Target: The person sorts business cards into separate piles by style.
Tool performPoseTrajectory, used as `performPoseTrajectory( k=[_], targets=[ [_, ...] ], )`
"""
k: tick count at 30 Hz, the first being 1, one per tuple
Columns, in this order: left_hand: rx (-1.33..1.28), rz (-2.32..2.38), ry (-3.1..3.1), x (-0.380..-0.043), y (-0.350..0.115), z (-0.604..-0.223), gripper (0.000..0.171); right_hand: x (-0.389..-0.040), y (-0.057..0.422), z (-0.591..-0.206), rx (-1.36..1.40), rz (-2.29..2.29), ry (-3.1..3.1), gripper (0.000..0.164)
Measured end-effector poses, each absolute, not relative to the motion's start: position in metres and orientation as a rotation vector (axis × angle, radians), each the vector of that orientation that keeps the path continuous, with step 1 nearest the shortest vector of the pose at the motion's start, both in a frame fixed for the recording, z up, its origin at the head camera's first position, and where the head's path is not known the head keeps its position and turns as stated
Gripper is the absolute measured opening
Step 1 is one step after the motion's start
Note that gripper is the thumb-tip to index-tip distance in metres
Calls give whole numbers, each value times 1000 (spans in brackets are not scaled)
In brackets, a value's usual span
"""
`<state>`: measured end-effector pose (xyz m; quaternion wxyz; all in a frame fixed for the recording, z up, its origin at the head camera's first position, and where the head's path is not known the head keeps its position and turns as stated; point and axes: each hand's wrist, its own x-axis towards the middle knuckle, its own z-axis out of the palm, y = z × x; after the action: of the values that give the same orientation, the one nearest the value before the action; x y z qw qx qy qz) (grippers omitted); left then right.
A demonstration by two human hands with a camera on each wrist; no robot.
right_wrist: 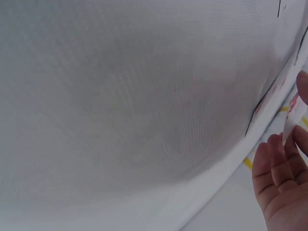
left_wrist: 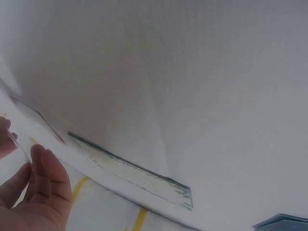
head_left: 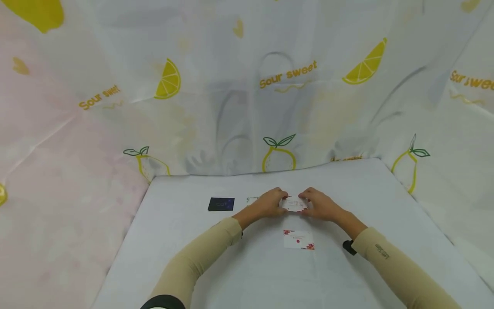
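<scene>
Both hands pinch a white card with red floral corners (head_left: 295, 204) between them, raised off the tabletop. My left hand (head_left: 271, 203) grips its left edge, and my right hand (head_left: 321, 206) grips the right edge. From the left wrist, that card appears almost edge-on beside the left hand (left_wrist: 43, 195). In the right wrist view, the right hand (right_wrist: 285, 185) has fingers and thumb on the card (right_wrist: 290, 116). Nearer the body, a similar white card with red corners and a red dot (head_left: 299, 240) lies flat on the table.
Left of the hands lie green-patterned white cards (left_wrist: 139, 175), partly hidden by the left hand in the head view. Farther left is a small stack of dark blue cards (head_left: 221, 204). A lemon-print curtain (head_left: 239, 107) hangs behind the white table (head_left: 247, 274).
</scene>
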<state>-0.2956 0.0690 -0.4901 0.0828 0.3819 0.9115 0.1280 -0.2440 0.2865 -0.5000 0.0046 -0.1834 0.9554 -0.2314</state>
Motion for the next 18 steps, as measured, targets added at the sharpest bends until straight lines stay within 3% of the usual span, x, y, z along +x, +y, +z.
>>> performPoseTrajectory(
  k=[18],
  targets=[
    [960, 197, 2738, -314, 91, -496, 48, -264, 285, -507, -440, -699, 2937, 46]
  ],
)
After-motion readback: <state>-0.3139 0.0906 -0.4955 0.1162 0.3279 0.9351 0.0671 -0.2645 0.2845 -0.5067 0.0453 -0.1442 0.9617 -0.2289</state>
